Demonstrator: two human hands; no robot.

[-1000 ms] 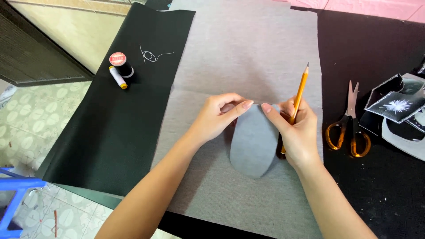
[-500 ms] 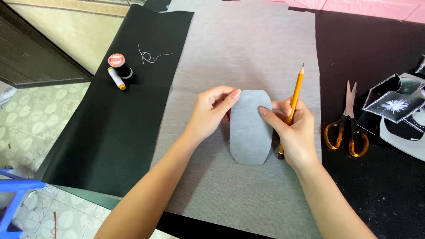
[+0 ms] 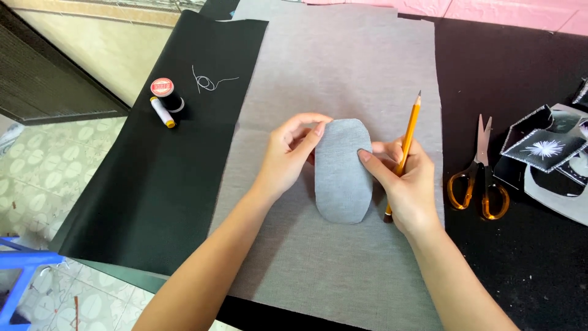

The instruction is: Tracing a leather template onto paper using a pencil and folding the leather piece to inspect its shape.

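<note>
Grey fabric covers the black worktable. On it lies an oval grey pattern piece, long axis running away from the person. Left hand pinches its upper left edge; right hand presses its right edge while gripping a yellow pencil, tip pointing away. Orange-handled scissors lie right.

Round red-and-white label sat atop black thread spool at upper left, on black fabric. No packages, signs, screens.
</note>
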